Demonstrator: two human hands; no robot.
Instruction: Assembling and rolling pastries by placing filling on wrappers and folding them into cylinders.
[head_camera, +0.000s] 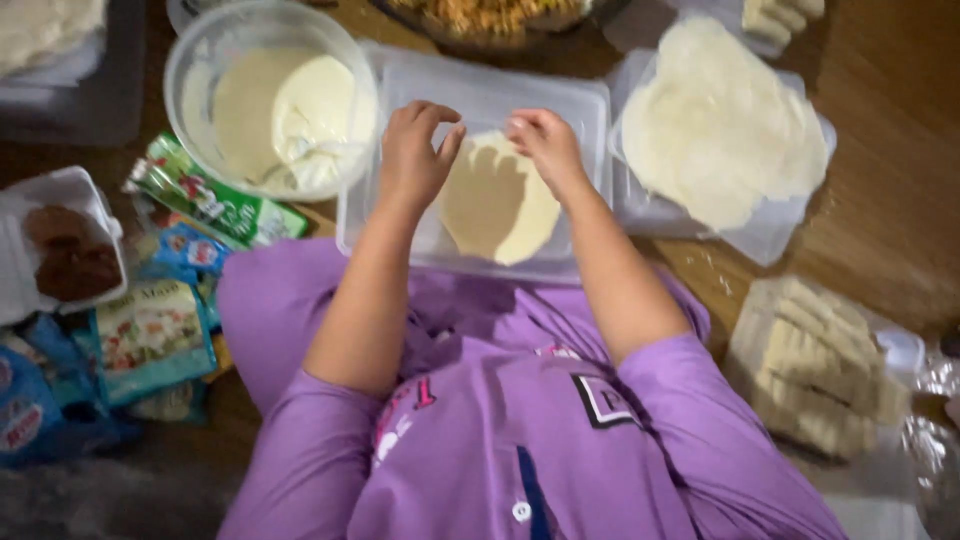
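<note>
We note both hands, left and right, pinching the wrapper's top edge over the tray; lift evenly to avoid tearing.

Both bare forearms reach forward from purple sleeves pushed up to the elbow, angling slightly toward each other so the hands sit close together. The left hand is loosely curled, palm down — fingers bent, thumb and forefinger drawn near each other as if pinching. The right hand mirrors it — knuckles up, fingertips tucked downward. The wrists are straight, the hands near but apart.
</note>
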